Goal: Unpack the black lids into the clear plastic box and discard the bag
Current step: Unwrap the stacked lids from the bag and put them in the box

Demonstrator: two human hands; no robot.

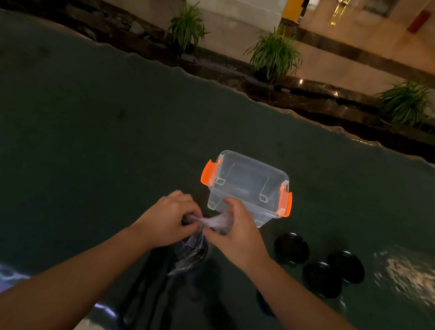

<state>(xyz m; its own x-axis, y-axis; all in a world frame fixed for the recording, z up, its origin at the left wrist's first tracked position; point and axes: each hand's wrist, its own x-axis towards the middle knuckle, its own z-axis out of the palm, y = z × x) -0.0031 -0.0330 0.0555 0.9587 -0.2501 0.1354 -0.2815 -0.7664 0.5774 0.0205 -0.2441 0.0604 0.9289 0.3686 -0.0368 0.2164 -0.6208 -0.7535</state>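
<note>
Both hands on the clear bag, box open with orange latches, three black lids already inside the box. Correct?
Not quite. The head view shows the three black lids lying on the table right of the clear plastic box, not inside it. Both the left hand and right hand do grip the bag.

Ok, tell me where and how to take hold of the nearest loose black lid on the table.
Take the nearest black lid by its rim, coming from above with the right hand, thumb and fingers on opposite edges. It lies flat on the table, so there is nothing to get under. The side toward the person is free; another lid sits close behind it. The right hand is now holding the bag.
</note>
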